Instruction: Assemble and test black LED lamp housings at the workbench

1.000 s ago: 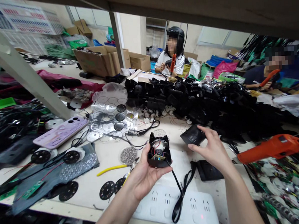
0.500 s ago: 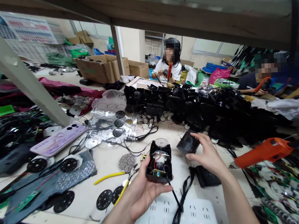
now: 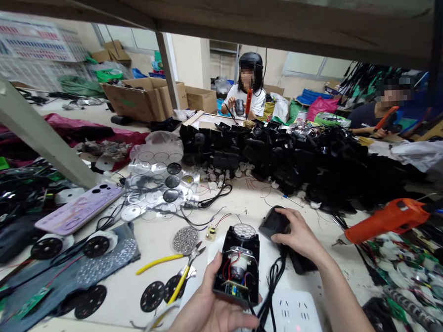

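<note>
In my left hand lies an open black plastic housing, its inside facing up. Within it are a round whitish part with red wires and a small circuit board. A clear honeycomb-patterned disc shows at its far end. My right hand grips a black plastic cover between thumb and fingers, to the right of the housing and apart from it. Another black part rests under my right wrist, partly hidden. A bundled black cable hangs between my hands.
Yellow-handled cutting pliers, a round heap of small metal pieces and a loose board lie left. A white power strip is in front. An orange electric screwdriver sits right. Black parts pile up behind; two people work beyond.
My left hand has brought the housing lower and closer to me, uncovering the loose board. My right hand, still on the cover, has shifted slightly down and left.
</note>
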A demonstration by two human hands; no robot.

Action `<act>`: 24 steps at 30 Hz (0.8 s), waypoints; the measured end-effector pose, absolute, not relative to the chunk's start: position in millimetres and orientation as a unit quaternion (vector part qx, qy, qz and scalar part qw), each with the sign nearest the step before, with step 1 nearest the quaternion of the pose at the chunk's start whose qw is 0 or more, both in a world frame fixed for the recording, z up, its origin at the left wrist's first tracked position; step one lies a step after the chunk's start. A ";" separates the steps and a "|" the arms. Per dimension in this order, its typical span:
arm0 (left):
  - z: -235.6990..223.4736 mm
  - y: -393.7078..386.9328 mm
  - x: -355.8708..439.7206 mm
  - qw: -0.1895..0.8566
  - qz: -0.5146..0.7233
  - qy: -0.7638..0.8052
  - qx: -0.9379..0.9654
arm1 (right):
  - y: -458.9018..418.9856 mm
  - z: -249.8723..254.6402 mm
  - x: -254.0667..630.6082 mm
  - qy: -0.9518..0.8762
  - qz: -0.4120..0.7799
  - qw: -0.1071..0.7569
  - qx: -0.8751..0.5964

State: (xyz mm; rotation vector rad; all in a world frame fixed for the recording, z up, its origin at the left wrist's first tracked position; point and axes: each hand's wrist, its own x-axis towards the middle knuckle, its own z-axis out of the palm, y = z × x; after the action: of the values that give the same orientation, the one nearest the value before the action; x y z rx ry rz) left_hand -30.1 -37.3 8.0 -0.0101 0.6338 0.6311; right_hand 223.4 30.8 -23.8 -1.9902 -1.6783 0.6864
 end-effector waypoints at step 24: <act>21.8 -5.9 -28.4 0.877 0.340 0.338 -0.042 | 5.2 59.3 177.5 -0.693 0.353 0.397 -0.488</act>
State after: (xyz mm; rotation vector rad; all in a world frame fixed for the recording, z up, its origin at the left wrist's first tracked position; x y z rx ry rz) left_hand -28.4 -5.9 21.8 -0.0884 0.7059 0.7084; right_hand 177.5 5.2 59.3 -1.2372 -1.7546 0.8931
